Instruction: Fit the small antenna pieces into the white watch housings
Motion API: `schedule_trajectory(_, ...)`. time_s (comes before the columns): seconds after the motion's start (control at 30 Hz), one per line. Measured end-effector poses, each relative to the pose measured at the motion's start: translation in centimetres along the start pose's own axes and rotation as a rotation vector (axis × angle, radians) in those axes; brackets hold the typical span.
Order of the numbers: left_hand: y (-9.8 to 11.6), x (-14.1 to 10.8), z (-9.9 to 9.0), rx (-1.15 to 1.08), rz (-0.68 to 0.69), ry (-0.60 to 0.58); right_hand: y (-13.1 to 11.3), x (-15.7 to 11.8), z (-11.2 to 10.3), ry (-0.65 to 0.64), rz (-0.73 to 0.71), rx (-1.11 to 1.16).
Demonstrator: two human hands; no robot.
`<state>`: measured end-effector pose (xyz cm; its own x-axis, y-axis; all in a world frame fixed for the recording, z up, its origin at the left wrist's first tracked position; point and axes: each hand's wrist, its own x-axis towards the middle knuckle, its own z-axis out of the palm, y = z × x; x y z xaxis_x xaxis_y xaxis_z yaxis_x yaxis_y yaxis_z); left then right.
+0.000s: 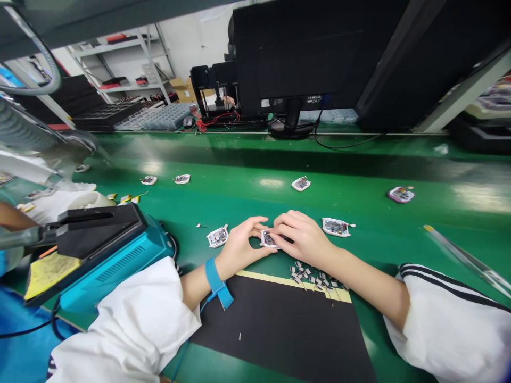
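Between my two hands is a small white-framed watch-like case (268, 239) with circuitry showing inside. My left hand (243, 242) grips its left side between thumb and fingers; a blue wrist strap (215, 279) circles that wrist. With fingers bent and pressed together, my right hand (299, 236) works on the case's face from the right; whether it pinches a small part is hidden. A similar open case (217, 237) lies left of my left hand, another (336, 227) beyond my right wrist. Several small metallic parts with wire leads (307, 274) lie loose below my right hand.
More open cases (301, 184) lie farther back on the green mat. A black sheet (279, 324) with a yellow taped edge covers the front. Tweezers (463, 255) lie at right. A teal soldering station (115, 260) with yellow sponge stands left; a monitor (307, 58) stands behind.
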<state>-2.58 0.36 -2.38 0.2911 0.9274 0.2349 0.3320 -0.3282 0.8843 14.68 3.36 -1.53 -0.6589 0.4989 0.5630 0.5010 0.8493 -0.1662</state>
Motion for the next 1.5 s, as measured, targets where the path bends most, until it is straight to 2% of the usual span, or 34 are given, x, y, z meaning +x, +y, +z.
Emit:
schedule_trajectory(0.17,-0.4,0.2,0.0,-0.021,-0.043,-0.038,0.2,-0.2,0.1,-0.093,-0.016,-0.007)
schedule_trajectory(0.43,-0.6,0.6,-0.1,-0.025,-0.113,-0.094,0.1,0.5,0.7,-0.138,0.047,-0.049)
schedule_trajectory(0.73,-0.3,0.6,-0.1,0.003,-0.091,-0.097,-0.2,2.0,0.2,-0.267,-0.079,-0.101)
schedule_trajectory(0.97,-0.2,0.6,0.0,0.107,-0.057,-0.099,-0.5,3.0,-0.4,-0.445,-0.179,-0.058)
schedule_trajectory(1.03,-0.2,0.5,0.1,0.145,-0.043,-0.108,0.4,3.1,-1.3,-0.479,-0.166,-0.017)
schedule_trajectory(1.1,0.0,0.4,-0.1,0.201,-0.027,-0.110,2.3,3.2,-2.2,-0.474,-0.106,0.007)
schedule_trajectory(1.23,0.4,1.2,-1.6,0.370,-0.002,-0.094,8.5,3.8,-2.8,-0.349,0.173,-0.068)
schedule_trajectory(1.33,0.4,3.5,-3.2,0.499,-0.003,-0.075,12.4,4.4,-2.1,-0.387,0.322,-0.103)
schedule_trajectory(1.4,-0.1,5.4,-4.1,0.562,-0.017,-0.044,13.6,4.6,-1.5,-0.433,0.367,-0.098)
schedule_trajectory(1.5,-1.5,8.1,-4.9,0.626,-0.068,0.009,13.7,4.5,-0.9,-0.457,0.423,-0.091)
